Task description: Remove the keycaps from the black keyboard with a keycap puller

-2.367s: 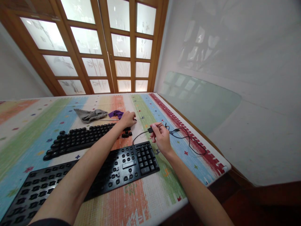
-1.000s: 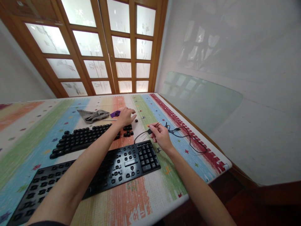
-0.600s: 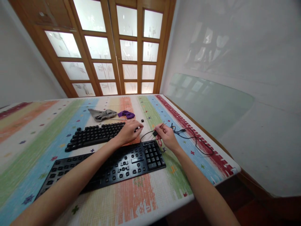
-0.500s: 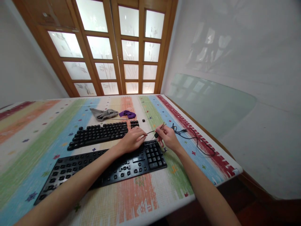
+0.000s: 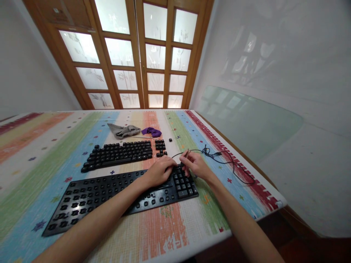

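A black keyboard (image 5: pixel 109 190) lies across the front of the table, most of its keycaps off and the switches bare. Keycaps still sit on its number pad (image 5: pixel 183 185) at the right end. My left hand (image 5: pixel 161 171) rests on the keyboard's upper right part, fingers extended and nothing visible in them. Over the top of the number pad, my right hand (image 5: pixel 195 164) pinches a small, thin keycap puller (image 5: pixel 187 153); its lower end is hidden by the fingers. Behind the keyboard, loose black keycaps (image 5: pixel 120 152) are laid out in keyboard order.
A grey cloth (image 5: pixel 123 130) and a purple cloth (image 5: pixel 152 132) lie at the back, with a thin rod before them. One keycap (image 5: pixel 170 140) sits apart. The black cable (image 5: pixel 233 160) trails right over the striped tablecloth (image 5: pixel 65 146). A wall stands along the right.
My right hand has come down onto the number pad; the black keycap seen at its fingers is out of view. My left hand has shifted slightly, and the view has turned a little.
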Demonstrator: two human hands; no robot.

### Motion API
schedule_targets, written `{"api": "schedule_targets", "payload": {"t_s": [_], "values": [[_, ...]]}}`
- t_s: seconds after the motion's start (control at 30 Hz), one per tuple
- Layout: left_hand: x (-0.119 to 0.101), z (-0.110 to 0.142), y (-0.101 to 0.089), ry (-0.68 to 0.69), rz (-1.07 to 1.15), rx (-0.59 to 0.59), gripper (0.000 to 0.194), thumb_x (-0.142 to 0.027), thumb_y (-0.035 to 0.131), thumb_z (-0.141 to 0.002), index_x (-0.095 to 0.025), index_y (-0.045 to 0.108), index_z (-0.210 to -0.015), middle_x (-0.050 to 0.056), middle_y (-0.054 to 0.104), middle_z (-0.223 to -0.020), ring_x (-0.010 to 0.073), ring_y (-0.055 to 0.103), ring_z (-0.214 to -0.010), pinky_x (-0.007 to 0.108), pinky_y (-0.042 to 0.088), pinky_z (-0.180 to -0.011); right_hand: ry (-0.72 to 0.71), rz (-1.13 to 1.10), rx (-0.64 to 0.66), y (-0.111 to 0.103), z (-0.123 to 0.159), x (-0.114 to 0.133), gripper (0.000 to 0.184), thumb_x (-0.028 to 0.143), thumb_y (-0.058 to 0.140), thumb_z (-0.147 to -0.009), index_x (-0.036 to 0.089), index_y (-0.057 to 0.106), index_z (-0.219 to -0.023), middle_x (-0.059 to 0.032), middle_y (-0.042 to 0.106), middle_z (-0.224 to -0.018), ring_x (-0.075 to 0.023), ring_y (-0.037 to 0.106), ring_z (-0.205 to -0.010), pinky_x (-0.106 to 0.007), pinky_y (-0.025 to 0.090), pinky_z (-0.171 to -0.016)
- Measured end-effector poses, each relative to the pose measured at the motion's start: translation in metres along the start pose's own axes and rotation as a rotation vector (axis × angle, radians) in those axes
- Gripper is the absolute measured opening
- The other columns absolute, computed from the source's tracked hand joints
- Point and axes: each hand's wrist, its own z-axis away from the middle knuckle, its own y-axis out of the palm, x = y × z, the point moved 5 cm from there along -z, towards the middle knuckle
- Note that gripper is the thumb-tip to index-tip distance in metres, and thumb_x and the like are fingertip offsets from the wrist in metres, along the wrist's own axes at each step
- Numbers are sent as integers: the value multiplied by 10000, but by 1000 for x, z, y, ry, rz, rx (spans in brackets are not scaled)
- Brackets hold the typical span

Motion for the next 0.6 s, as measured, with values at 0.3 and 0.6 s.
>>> {"api": "schedule_targets", "payload": {"t_s": [0.3, 0.6], "values": [[0, 1, 2, 26, 14, 6, 259, -45, 479, -862, -167, 682, -964, 83, 685, -1026, 201, 615, -985, 370, 507, -937, -89, 146, 133, 2, 1, 9, 380, 528, 669, -824, 156, 630, -761, 25, 555, -570, -88, 490, -467, -198, 386, -447], [-1, 1, 0, 8, -12, 12, 251, -34, 484, -854, -161, 685, -936, 79, 680, -963, 200, 623, -932, 349, 511, -885, -3, 143, -44, 2, -5, -1, 376, 543, 564, -889, 177, 587, -807, 31, 586, -565, -84, 501, -402, -194, 362, -403]]}}
